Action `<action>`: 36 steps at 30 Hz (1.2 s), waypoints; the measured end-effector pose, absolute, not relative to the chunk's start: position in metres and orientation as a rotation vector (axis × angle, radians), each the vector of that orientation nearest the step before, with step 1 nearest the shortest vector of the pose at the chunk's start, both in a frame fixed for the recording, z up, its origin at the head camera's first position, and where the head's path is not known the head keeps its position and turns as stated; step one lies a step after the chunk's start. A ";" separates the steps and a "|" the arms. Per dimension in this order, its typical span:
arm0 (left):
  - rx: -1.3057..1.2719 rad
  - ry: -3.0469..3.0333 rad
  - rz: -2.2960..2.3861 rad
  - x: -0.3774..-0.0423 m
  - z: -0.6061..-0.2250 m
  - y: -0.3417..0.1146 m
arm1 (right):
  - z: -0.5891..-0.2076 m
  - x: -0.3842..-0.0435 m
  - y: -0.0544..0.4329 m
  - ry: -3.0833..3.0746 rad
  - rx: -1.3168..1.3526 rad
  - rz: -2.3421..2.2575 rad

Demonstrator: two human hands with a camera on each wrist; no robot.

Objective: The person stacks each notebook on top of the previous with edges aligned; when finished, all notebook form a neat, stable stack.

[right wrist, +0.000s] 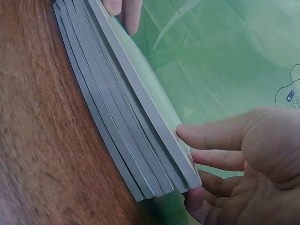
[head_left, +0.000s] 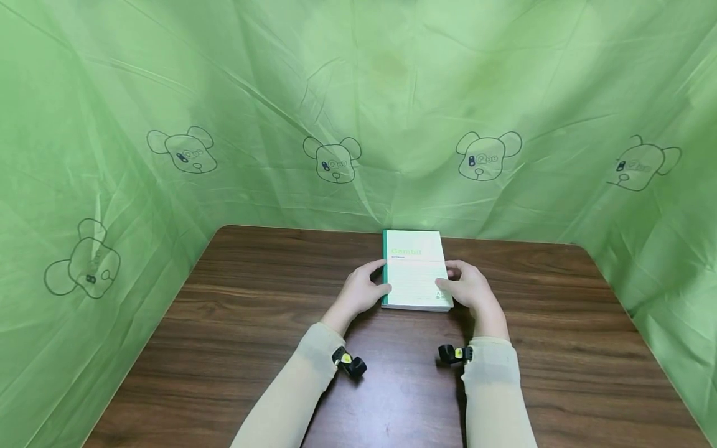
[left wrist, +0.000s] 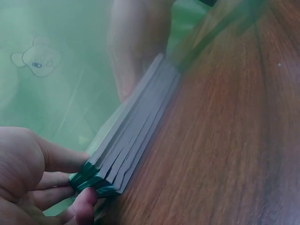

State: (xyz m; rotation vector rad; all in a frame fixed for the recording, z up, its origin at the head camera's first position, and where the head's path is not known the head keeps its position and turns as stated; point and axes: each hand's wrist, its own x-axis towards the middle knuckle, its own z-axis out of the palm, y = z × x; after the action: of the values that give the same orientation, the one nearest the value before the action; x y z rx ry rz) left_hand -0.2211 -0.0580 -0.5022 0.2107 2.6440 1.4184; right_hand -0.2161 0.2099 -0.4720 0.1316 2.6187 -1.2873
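Note:
A stack of several notebooks with pale covers and green spines lies near the far edge of the table. My left hand holds its spine side; in the left wrist view the thumb is at the top cover and the fingers lie along the green spines. From the opposite side my right hand grips the stack, its thumb on the top cover and its fingertips against the side. Grey page edges face the right wrist camera, the layers slightly uneven. The notebooks' far ends are hidden there.
The dark wood-grain table has rounded far corners. Green fabric printed with bear heads hangs behind it and along both sides. Each sleeve carries a small black wrist camera.

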 end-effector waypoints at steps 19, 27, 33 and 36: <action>0.234 2.539 1.466 -0.220 -0.503 -0.054 | -0.471 -0.217 0.208 2.711 0.219 -1.240; 0.249 2.510 1.517 -0.220 -0.505 -0.054 | -0.469 -0.216 0.202 2.830 0.183 -1.104; 0.262 2.475 1.546 -0.220 -0.505 -0.055 | -0.463 -0.214 0.199 2.843 0.184 -1.083; 0.276 2.498 1.511 -0.221 -0.506 -0.056 | -0.463 -0.214 0.199 2.823 0.171 -1.078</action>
State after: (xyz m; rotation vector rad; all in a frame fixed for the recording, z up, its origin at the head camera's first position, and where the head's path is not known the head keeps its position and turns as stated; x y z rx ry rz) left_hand -0.2215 -0.0564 -0.5058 0.2760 2.4978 1.5106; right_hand -0.2144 0.1990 -0.4627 0.1705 2.8225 -1.0784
